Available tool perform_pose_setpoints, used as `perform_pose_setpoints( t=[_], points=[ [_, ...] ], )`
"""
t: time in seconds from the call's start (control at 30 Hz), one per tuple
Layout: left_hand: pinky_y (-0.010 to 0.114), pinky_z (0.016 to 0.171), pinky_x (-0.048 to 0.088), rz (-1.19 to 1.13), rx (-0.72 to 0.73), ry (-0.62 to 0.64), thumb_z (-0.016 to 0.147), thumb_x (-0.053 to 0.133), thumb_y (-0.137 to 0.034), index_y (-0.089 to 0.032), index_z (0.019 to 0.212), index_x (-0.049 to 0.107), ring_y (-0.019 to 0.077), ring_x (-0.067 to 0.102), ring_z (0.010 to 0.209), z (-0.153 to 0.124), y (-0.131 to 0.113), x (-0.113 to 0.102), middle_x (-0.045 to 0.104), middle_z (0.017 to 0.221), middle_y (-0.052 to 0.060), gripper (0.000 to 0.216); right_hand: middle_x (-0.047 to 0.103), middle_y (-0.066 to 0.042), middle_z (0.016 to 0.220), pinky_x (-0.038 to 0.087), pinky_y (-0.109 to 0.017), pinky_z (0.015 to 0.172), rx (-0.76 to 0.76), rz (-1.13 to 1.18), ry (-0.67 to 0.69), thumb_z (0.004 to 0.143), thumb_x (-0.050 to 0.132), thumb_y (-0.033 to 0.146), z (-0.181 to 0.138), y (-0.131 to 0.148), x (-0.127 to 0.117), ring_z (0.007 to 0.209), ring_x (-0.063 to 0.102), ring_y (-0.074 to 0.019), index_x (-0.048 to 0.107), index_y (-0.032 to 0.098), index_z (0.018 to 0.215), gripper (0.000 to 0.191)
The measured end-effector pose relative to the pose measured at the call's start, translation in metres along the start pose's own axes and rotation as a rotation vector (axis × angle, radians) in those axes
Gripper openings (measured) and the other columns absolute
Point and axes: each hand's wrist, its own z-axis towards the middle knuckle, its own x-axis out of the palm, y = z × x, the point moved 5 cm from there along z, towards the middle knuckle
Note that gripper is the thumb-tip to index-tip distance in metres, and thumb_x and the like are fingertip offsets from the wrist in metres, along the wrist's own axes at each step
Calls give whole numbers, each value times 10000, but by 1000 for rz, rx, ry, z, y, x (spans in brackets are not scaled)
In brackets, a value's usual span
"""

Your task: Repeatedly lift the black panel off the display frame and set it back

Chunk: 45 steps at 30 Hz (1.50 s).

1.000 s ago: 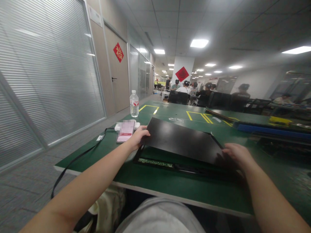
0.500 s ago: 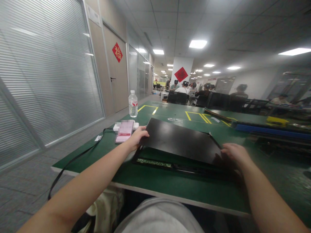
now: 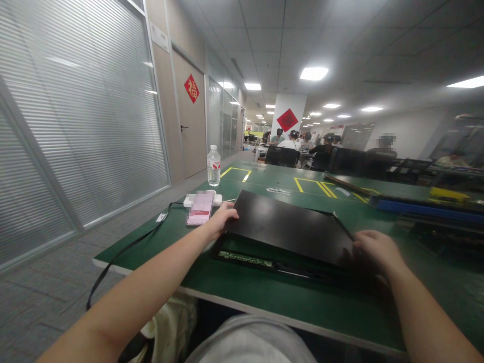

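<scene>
The left hand point(image 3: 225, 220) pinches the black panel point(image 3: 291, 227) at its nine o'clock edge; the right hand point(image 3: 379, 250) curls at four o'clock, its grip unclear. Between them the panel tilts above a circuit strip point(image 3: 245, 258) at eight; a bottle point(image 3: 214, 169) stands at ten.

Office rm w/ blinds point(image 3: 94, 111), chairs point(image 3: 278, 157) & ppl point(image 3: 289, 143).

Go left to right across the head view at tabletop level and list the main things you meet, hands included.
White cable tag → phone → left hand → dark panel → right hand → yellow object.
</scene>
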Motion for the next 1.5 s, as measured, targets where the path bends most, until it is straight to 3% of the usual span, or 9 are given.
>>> perform_pose_setpoints(
  t=[0.27, 0.63, 0.97, 1.17, 1.5],
  points=[
    [271, 502, 463, 0, -20, -46, 563, 715, -157, -234, 955, 518, 192, 627, 555, 0, 1, 0, 636, 682, -23, 445, 758, -75, 772, 444, -332, 626, -22, -73, -6, 746, 649, 259, -14, 17, -5, 716, 667, -249, 720, 233, 793, 89],
    [282, 494, 470, 94, -43, -65, 588, 806, -141, -239, 937, 519, 201, 636, 527, 4, 6, -3, 666, 660, -21, 462, 754, -74, 752, 439, -344, 642, -49, -67, -39, 711, 659, 250, -7, 11, -3, 741, 663, -269, 736, 241, 738, 82],
    [284, 507, 469, 192, -28, -102, 631, 769, -163, -243, 924, 506, 213, 635, 531, 0, 3, -2, 655, 645, -11, 402, 750, -58, 753, 436, -333, 650, -47, -91, -19, 757, 649, 244, -11, 14, -3, 759, 656, -255, 743, 244, 766, 94],
    [293, 517, 490, 170, -30, -92, 645, 745, -153, -236, 961, 496, 212, 647, 541, 1, 4, -1, 682, 689, 8, 411, 759, -58, 758, 438, -320, 634, -39, -80, -14, 716, 679, 236, -12, 15, -4, 753, 665, -249, 756, 239, 753, 85],
    [290, 547, 517, 175, -48, -84, 729, 665, -117, -228, 1036, 481, 194, 657, 556, 6, 9, -1, 688, 717, -4, 374, 780, -61, 827, 453, -324, 630, -60, -140, 10, 698, 599, 264, -6, 11, -3, 810, 689, -259, 778, 235, 866, 247]
  ],
)
